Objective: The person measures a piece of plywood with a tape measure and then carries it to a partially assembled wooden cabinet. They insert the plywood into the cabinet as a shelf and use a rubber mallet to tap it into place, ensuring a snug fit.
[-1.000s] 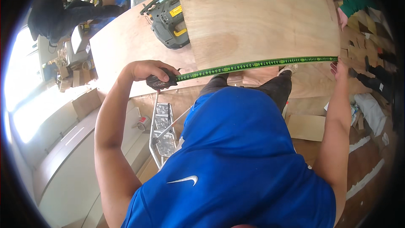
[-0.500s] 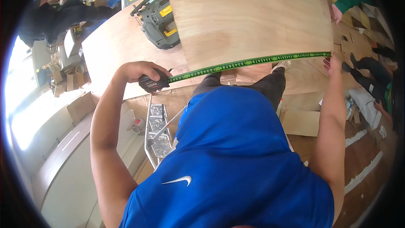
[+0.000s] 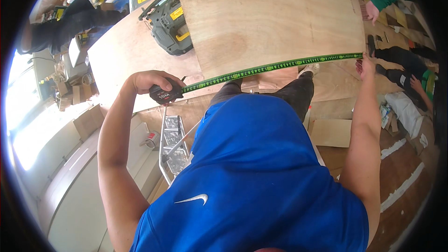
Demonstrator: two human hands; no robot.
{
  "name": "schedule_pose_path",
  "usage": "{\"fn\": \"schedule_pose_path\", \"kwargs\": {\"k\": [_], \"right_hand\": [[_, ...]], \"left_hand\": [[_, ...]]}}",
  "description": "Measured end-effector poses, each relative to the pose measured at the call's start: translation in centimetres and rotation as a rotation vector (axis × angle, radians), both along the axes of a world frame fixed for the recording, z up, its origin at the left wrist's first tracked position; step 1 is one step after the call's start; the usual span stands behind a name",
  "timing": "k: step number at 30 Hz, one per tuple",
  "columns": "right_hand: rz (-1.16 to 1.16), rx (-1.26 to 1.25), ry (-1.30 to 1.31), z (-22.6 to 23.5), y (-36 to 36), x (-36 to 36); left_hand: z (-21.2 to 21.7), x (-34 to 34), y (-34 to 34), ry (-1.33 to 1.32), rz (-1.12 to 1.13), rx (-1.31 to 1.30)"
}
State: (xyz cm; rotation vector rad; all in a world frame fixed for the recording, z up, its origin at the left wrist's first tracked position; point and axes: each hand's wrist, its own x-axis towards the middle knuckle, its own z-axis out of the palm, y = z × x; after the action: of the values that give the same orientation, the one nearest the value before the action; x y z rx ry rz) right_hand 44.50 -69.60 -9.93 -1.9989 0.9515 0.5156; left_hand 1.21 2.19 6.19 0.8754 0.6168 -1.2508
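Observation:
A green tape measure (image 3: 252,71) stretches along the near edge of a plywood sheet (image 3: 275,18). Its black case (image 3: 166,92) is in my left hand (image 3: 153,81), fingers wrapped over the top and thumb on the side. At the right corner of the sheet, my right hand (image 3: 367,66) pinches the free end of the blade. A grey jigsaw-like power tool (image 3: 171,25) with yellow parts lies left of the sheet, against its edge, on a wider board (image 3: 116,60) beneath. Another person's hand (image 3: 371,11), in a green sleeve, rests at the sheet's far right edge.
A metal stepladder (image 3: 175,144) stands below my left arm, with a small white and red can (image 3: 151,139) beside it. Other people in dark clothes are at the far left and right. Cardboard boxes (image 3: 82,93) lie at left, a white bag (image 3: 405,112) at right.
The view has shifted slightly, so the sheet and the power tool sit a little further left. The other person's hand shows more fully at the corner. Both my hands keep their hold.

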Motion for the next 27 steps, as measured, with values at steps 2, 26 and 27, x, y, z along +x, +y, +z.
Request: {"fn": "schedule_pose_path", "kwargs": {"k": [2,26,27], "right_hand": [[0.006,0.003,0.008,0.0,0.0,0.0],[-0.021,0.053,-0.068,-0.8,-0.5,-0.4],[-0.031,0.054,-0.068,-0.7,-0.4,-0.4]], "left_hand": [[0.0,-0.1,0.0,0.005,0.012,0.01],[0.5,0.6,-0.4,-0.036,-0.06,0.015],[0.7,0.5,-0.5,-0.032,-0.056,0.03]]}}
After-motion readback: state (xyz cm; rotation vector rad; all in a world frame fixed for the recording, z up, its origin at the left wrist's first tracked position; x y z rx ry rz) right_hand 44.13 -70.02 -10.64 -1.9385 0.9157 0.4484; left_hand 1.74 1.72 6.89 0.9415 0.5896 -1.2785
